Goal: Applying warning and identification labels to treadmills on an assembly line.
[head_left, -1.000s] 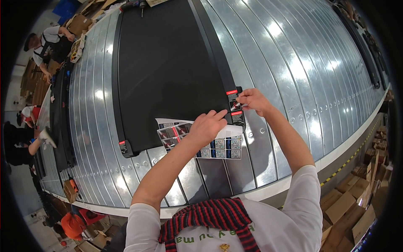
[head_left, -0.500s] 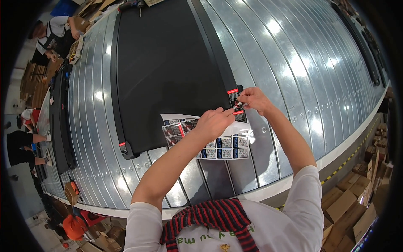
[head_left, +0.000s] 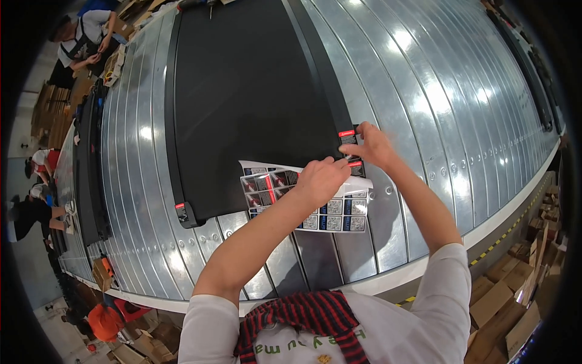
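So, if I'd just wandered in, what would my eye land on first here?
Probably the big black panel, stretching away from the person across the shiny, slatted metal table. Next, perhaps, the sticker sheets with their red and blue patches, at the panel's near edge, partly under the left hand. Then the small red-topped label near the panel's near right corner, right by the right hand.
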Tool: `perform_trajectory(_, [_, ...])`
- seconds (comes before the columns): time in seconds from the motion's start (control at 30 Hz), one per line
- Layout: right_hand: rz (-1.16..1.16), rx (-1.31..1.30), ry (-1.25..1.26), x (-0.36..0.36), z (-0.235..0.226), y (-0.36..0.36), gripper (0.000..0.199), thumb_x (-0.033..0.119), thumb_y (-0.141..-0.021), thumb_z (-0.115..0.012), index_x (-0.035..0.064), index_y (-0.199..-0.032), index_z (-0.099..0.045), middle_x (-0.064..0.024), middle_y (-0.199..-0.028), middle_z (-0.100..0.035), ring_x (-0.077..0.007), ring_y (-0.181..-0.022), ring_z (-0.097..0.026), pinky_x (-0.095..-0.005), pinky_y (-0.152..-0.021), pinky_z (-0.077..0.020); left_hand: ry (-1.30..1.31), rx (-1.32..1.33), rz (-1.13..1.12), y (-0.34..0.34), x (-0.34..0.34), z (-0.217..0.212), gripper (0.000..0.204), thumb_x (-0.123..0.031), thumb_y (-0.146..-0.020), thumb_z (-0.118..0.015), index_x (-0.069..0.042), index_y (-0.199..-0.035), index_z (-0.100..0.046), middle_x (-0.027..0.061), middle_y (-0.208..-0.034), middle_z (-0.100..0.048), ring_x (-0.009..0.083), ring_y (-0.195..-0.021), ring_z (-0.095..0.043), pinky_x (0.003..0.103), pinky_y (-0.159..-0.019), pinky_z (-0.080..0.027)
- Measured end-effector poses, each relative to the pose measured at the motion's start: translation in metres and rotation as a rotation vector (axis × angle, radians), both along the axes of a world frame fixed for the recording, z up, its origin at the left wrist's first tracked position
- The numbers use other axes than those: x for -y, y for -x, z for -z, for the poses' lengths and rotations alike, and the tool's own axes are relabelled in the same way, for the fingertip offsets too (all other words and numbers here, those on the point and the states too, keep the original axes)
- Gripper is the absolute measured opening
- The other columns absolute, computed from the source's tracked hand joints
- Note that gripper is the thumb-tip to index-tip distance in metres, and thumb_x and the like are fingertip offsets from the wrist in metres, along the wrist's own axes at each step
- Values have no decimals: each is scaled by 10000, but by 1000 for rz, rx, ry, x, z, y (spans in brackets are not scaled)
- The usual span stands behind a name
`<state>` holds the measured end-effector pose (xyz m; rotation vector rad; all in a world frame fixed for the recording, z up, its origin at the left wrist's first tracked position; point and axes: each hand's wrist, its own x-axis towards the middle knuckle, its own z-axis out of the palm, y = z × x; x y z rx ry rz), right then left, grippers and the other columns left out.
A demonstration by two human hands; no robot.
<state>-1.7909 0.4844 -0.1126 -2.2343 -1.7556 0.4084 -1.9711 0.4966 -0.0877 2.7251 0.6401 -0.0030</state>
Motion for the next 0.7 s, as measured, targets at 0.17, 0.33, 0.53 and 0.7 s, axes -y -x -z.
perform_trajectory(0.17, [271, -507, -7, -15, 35, 5, 607, 493, -599, -727, 12, -920, -544, -122, -785, -618, -268, -733, -595, -345, -673, -460, 0, 37, 3, 5, -6, -1, 89, -79, -719, -511, -66, -796, -555, 54, -861, -567, 240, -793, -566, 360, -648, -481])
perform_trajectory(0.33, [532, -519, -387, 13, 63, -22, 374, 377, -793, -591, 5, -822, -564, -84, -671, -586, -160, -587, -540, -293, -548, -419, 351, 146, -290, 61, 2, -70, 141, -146, -799, -489, -57, -877, -567, 119, -801, -601, 273, -766, -584, 375, -682, -462])
perform_trajectory(0.53, [118, -1363, -339, 88, -59, 90, 304, 272, -873, -505, 20, -1041, -536, -68, -918, -607, -118, -817, -555, -244, -714, -425, 1021, 703, -822, 193, 45, -118, 294, -188, -849, -554, 19, -1058, -561, 33, -950, -597, 105, -849, -538, 264, -755, -438])
perform_trajectory(0.7, [-145, -1489, -190, 116, -133, 173, 257, 98, -834, -550, 3, -1072, -540, -57, -952, -616, -99, -856, -564, -253, -772, -443, 1173, 952, -776, 236, 90, -119, 315, -171, -836, -575, 9, -1092, -543, 47, -1008, -582, 118, -897, -532, 274, -789, -428])
